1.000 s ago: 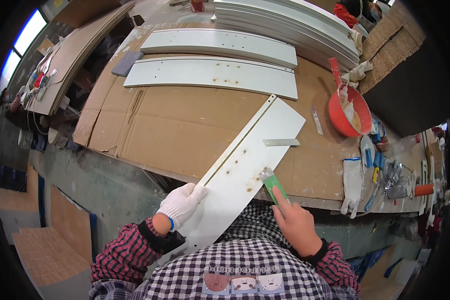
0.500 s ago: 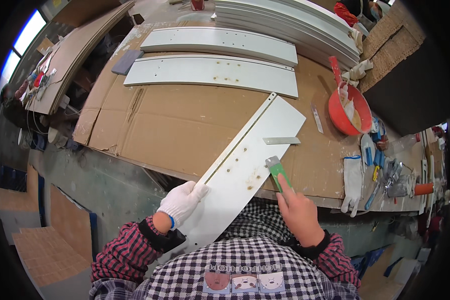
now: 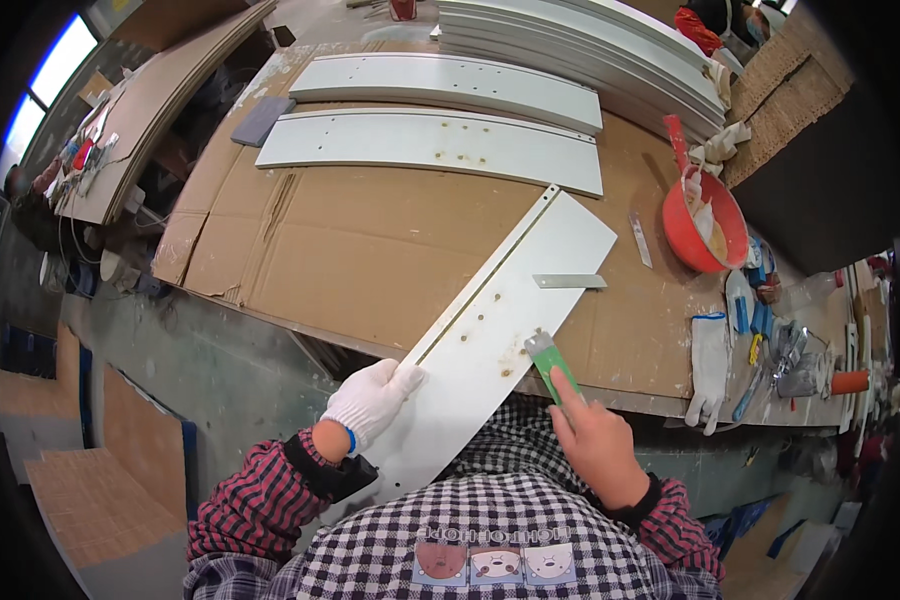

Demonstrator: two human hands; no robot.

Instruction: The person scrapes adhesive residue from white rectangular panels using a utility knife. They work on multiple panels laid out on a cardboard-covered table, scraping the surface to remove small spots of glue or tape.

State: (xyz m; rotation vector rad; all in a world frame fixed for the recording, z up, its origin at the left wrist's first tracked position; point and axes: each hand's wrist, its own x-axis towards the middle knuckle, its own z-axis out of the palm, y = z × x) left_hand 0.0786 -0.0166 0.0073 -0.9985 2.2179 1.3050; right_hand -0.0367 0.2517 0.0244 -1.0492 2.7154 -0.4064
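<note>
In the head view, the left hand point(image 3: 373, 400) closes its gloved fingers on the left edge of the board point(image 3: 450, 410), which slants from over the cardboard point(image 3: 350, 270) toward the person, and the right fist point(image 3: 602, 450) grips a scraper point(image 3: 552, 368) at its right edge. Brown spots point(image 3: 482, 317) mark the board and the nearer panel point(image 3: 370, 142) beyond it; the farther panel point(image 3: 390, 76) shows only dark holes, so I judge the work partly done.

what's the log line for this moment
left hand: gloved, holding board; right hand: bare, holding green scraper; strip: across board edge; red bowl: right of board
</note>
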